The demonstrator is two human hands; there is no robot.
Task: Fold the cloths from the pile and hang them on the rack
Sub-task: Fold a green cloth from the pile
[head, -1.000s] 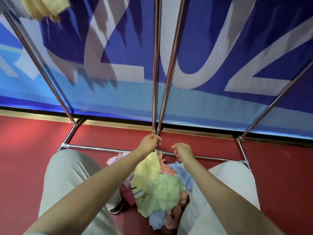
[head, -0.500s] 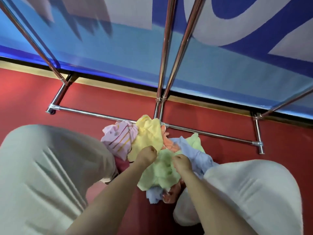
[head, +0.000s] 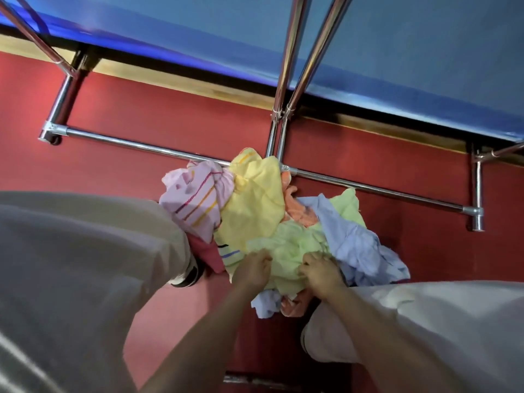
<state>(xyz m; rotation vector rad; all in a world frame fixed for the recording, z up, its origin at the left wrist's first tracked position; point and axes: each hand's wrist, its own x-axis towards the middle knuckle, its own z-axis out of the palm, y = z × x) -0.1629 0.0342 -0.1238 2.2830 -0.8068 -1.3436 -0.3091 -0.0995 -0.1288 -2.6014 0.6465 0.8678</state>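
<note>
A: While the person crouched over the pile (head: 272, 222) on the red floor (head: 141, 114), where were the hands?

B: Both were down on the light green cloth (head: 292, 248) at the near side of the heap. The left hand (head: 252, 269) had its fingers curled into the fabric's left edge; the right hand (head: 321, 272) pinched it just beside, knuckles up.

A: And the other cloths?

B: A yellow cloth (head: 255, 205) lay above the green one, a pink striped cloth (head: 195, 199) to its left against the knee, a pale blue cloth (head: 357, 245) to the right, orange peeking between.

A: The rack?

B: The rack (head: 136, 144) had its chrome base bar running behind the pile, touching the yellow cloth, with two uprights rising from the middle.
</note>
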